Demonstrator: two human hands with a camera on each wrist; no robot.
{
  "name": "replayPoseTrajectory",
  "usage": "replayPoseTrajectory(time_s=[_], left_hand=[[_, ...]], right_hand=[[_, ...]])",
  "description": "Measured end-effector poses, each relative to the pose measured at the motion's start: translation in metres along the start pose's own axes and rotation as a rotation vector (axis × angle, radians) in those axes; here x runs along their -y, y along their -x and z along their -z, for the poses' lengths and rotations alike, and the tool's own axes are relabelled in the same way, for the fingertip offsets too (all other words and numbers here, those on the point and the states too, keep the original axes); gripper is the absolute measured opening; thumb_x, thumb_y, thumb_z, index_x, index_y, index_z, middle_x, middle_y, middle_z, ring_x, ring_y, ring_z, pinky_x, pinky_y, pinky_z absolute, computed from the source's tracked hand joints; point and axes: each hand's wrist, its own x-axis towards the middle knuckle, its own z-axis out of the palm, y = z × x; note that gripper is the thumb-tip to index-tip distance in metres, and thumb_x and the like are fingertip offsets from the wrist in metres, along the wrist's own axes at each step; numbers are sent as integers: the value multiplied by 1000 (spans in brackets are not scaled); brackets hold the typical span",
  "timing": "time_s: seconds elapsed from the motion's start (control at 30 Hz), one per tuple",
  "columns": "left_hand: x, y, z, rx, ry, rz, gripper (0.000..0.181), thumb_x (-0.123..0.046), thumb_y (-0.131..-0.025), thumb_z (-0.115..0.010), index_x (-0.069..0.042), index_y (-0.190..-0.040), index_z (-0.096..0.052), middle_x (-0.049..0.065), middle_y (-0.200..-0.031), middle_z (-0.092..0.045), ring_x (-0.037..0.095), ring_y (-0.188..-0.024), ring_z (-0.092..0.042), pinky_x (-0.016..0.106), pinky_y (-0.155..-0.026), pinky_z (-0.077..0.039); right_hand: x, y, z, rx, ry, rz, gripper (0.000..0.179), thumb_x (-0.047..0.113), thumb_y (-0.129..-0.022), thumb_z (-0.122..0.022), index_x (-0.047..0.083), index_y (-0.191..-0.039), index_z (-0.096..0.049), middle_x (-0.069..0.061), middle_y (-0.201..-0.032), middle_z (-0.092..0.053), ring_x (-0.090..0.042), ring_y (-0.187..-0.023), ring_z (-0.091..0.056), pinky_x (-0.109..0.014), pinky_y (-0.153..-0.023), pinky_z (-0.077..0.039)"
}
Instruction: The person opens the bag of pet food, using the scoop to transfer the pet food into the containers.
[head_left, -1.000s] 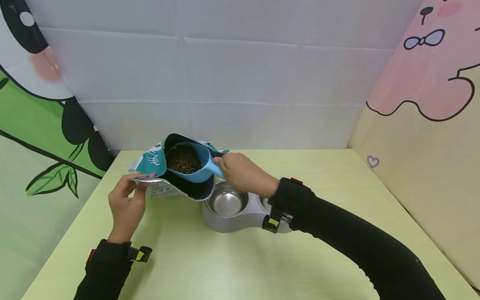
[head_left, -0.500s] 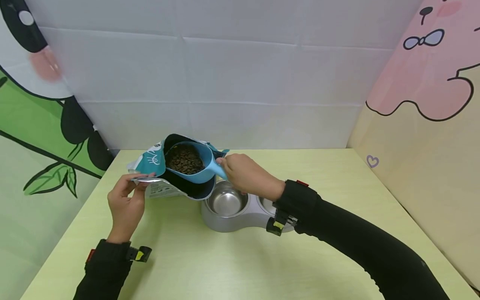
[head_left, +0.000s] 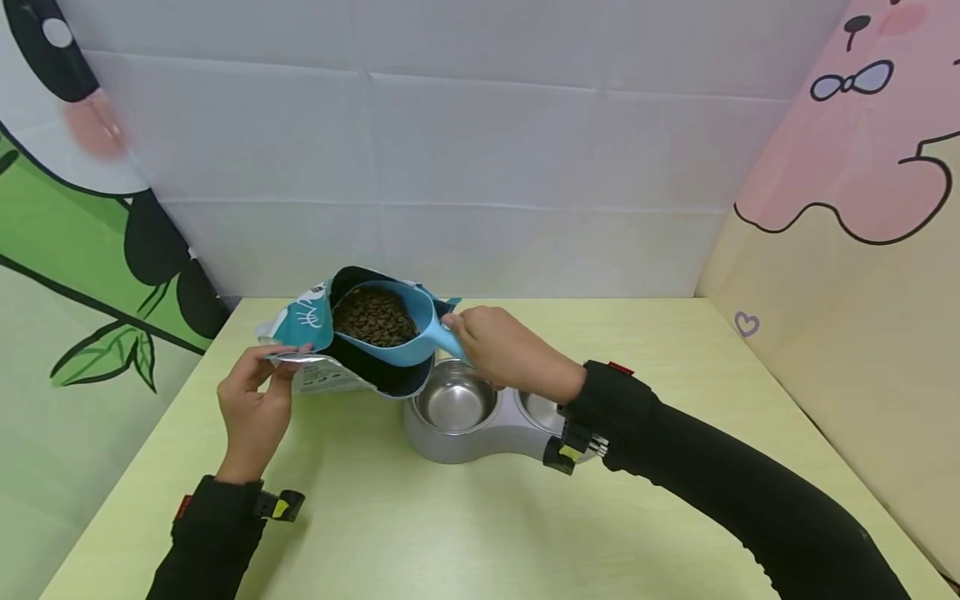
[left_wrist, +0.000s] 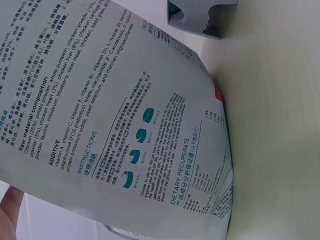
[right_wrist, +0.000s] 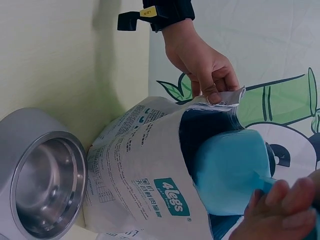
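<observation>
My right hand (head_left: pixel 498 346) grips the handle of a blue scoop (head_left: pixel 412 350) filled with brown kibble (head_left: pixel 375 317). The scoop sits in the mouth of a teal and white pet food bag (head_left: pixel 307 318), tilted so its dark inside faces me. With thumb and fingers my left hand (head_left: pixel 258 404) pinches the bag's near left edge. In the right wrist view the bag (right_wrist: pixel 145 170) shows its printed side, and the scoop's blue underside (right_wrist: pixel 232 170) lies within the opening. Printed text on the bag (left_wrist: pixel 115 115) fills the left wrist view.
A grey double pet bowl stand (head_left: pixel 480 446) with steel bowls (head_left: pixel 457 400) stands just right of the bag, its right bowl partly behind my right wrist. All of it rests on a pale wooden table (head_left: pixel 465 533). A white sheet backs the table, with cartoon-printed walls at both sides.
My right hand and the blue scoop have shifted slightly to the right, a little out of the bag, and more kibble shows. My left hand stays on the bag's edge.
</observation>
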Motion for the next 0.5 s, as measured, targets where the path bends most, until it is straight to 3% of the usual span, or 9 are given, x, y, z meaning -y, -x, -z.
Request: replayPoseTrajectory(time_s=[0.5], left_hand=[[-4, -3, 4, -3, 1, 11, 16, 14, -84, -62, 10, -100, -61, 26, -96, -66, 2, -102, -61, 14, -88, -46]], right_hand=[[1, 13, 4, -5, -107, -27, 39, 27, -106, -32, 5, -78, -48, -8, -67, -47, -18, -44, -48, -27, -53, -45]])
